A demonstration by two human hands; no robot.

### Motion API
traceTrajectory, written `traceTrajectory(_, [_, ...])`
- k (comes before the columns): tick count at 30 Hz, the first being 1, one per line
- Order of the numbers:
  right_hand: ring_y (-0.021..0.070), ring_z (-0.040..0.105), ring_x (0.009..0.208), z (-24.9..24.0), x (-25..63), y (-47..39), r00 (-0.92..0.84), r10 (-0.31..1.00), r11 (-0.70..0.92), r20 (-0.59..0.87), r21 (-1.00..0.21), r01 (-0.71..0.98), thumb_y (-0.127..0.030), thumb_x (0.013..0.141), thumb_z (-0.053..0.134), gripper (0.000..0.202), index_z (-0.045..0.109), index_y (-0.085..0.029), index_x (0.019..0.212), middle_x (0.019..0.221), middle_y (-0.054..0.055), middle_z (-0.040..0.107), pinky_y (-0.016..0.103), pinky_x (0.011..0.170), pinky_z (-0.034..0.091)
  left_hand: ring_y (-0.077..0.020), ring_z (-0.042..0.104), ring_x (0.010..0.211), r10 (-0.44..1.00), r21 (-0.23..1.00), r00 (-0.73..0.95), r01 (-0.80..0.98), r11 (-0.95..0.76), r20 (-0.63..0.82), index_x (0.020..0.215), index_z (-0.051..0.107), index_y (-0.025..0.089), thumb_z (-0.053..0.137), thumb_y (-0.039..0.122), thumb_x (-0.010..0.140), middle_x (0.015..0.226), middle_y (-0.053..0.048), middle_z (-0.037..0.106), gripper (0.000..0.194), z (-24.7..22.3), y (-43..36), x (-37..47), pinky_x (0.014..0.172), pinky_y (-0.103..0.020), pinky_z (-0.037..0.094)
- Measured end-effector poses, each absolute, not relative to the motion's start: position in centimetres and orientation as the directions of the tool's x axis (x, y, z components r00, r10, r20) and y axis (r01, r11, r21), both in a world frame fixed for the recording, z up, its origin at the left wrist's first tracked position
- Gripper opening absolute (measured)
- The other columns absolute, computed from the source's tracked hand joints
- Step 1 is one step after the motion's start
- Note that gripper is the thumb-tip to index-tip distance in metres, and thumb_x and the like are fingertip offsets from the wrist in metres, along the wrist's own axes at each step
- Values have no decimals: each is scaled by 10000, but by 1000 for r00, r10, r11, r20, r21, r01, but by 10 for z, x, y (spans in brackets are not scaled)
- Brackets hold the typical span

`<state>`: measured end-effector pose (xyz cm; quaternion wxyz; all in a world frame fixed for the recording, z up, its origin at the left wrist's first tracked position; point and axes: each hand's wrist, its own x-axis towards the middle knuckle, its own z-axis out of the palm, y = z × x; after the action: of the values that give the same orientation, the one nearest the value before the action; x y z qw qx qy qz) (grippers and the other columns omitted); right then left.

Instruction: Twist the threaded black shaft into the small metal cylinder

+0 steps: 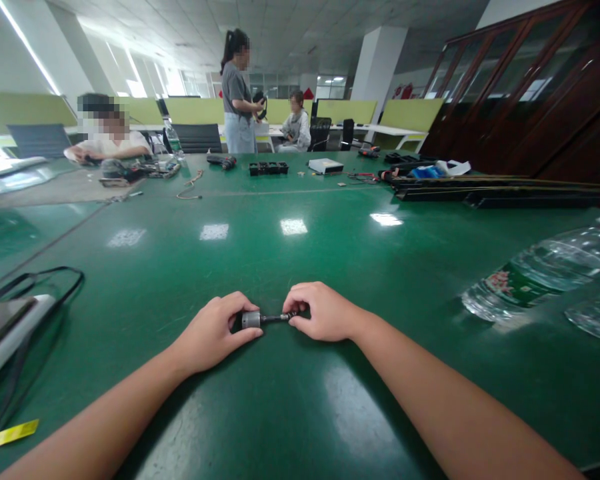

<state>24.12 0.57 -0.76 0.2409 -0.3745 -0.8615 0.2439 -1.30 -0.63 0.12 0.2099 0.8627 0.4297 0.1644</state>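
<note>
Left grip [207, 337] is curled partway open around a gray metal cylinder [251, 320], thumb on the near side, fingers on the far side. Right grip [325, 313] is pinched almost closed on the end of the thin dark shaft [274, 318] poking out of it; fingers get in the way there, so no clue what the tip looks like. So the part's right between both grips, low over the green counter [260, 247], can't tell if it's touching. Long black rails [500, 190] lie well beyond the right grip, off to the right. Closer on that side there's a clear water bottle [530, 277]. Black strap [73, 293] left of the left grip, power drill [221, 162] way past both.
</note>
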Motion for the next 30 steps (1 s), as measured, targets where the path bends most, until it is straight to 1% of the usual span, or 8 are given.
traceTrajectory(3, [117,553,651,-7,255,13,-537,821,517,194,-650,557,-84,712,659,117,708,-149,796,740,11,636,236,633,440,-171,558,737,820,506,563,681,-529,99,989,652,201,658,416,854,866,-16,638,253,1,-6,-13,659,-267,401])
traceTrajectory(5, [116,559,651,-6,259,16,-511,838,493,192,-671,555,-87,708,664,115,717,-146,792,749,14,643,234,625,444,-167,551,722,824,504,558,685,-526,102,987,651,198,654,422,850,857,-18,636,263,1,-5,-12,649,-264,401])
traceTrajectory(13, [117,568,661,-4,246,8,-564,799,544,209,-651,530,-98,705,693,115,740,-160,790,737,8,640,231,616,426,-165,544,704,828,497,551,693,-522,102,983,654,200,664,425,839,829,-10,633,267,1,-5,-11,642,-265,394])
traceTrajectory(20, [124,594,699,-9,239,7,-590,781,538,206,-701,468,-150,746,718,145,761,-171,882,792,22,671,242,661,456,-171,563,733,821,493,562,689,-531,98,983,661,211,678,414,831,869,-13,658,254,2,-6,-11,671,-275,401])
traceTrajectory(24, [117,600,709,-13,234,6,-541,822,457,179,-774,439,-113,718,728,320,724,-179,1031,799,1,671,246,705,477,-177,566,740,824,490,558,694,-528,97,993,652,208,673,407,832,865,-15,653,257,0,-6,-12,665,-273,401])
traceTrajectory(26, [116,601,722,-14,232,5,-528,832,436,169,-787,436,-95,711,723,398,699,-189,1098,808,-7,672,251,728,478,-177,564,737,825,488,556,696,-527,100,988,647,206,677,400,828,857,-13,647,254,0,-6,-13,658,-270,398])
traceTrajectory(28, [115,598,723,-15,231,5,-517,840,427,167,-791,438,-92,711,721,409,692,-188,1108,813,-7,672,252,729,477,-177,563,733,829,487,551,700,-523,99,979,646,205,681,396,825,848,-10,644,248,0,-6,-13,653,-268,396])
traceTrajectory(30, [115,594,711,-15,231,6,-513,841,429,173,-791,436,-109,719,724,356,703,-177,1068,804,-2,672,247,710,475,-179,566,737,831,485,547,704,-519,97,973,646,204,681,397,825,849,-11,648,245,0,-6,-12,654,-268,397])
